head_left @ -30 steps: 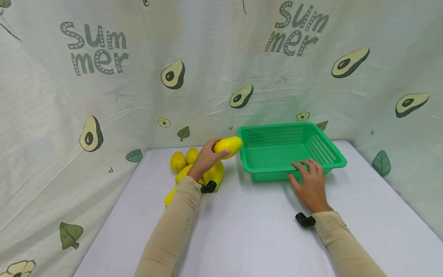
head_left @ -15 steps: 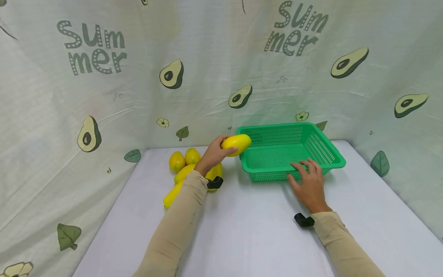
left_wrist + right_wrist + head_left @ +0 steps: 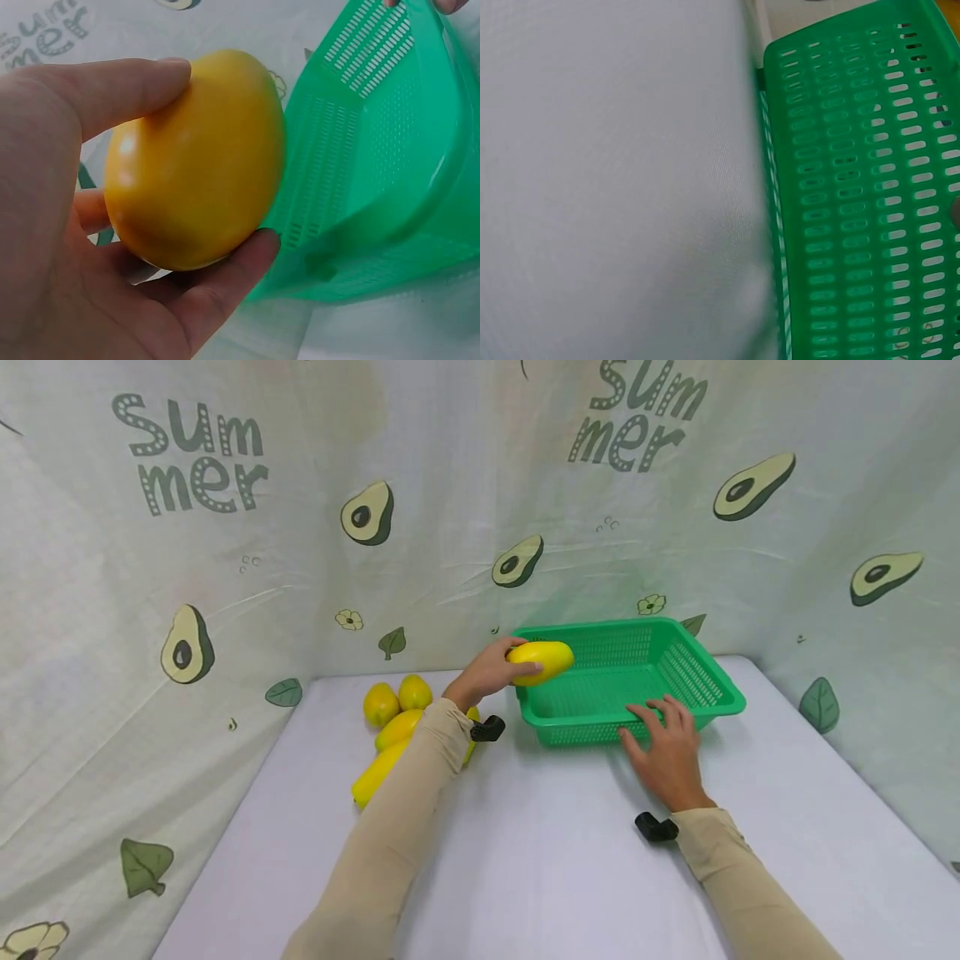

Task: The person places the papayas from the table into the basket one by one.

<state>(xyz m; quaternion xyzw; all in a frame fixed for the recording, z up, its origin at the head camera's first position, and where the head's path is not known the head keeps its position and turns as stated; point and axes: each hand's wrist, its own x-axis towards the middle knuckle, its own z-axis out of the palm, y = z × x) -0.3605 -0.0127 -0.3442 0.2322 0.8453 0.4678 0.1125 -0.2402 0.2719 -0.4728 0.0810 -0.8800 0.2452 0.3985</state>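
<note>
A smooth yellow mango (image 3: pixel 547 662) is held in my left hand (image 3: pixel 491 675), raised over the left rim of the green plastic basket (image 3: pixel 577 722). In the left wrist view, the thumb lies along one side of the mango (image 3: pixel 202 165) and the fingers curl under the other. My right hand (image 3: pixel 667 756) grips the basket's front rim, fingers bent over it and thumb on the outside. The right wrist view shows the perforated basket wall (image 3: pixel 840 187) close up, with only a bit of a finger at the right edge.
Several yellow fruits lie left of the basket, among them a round one (image 3: pixel 382 704), another behind it (image 3: pixel 415 692) and a long one (image 3: pixel 375 774), partly behind my left sleeve. A printed cloth (image 3: pixel 435 460) hangs behind the white table (image 3: pixel 525 860).
My left hand has moved right with the mango, from beside the basket to over its left rim. The right hand stays at the front rim.
</note>
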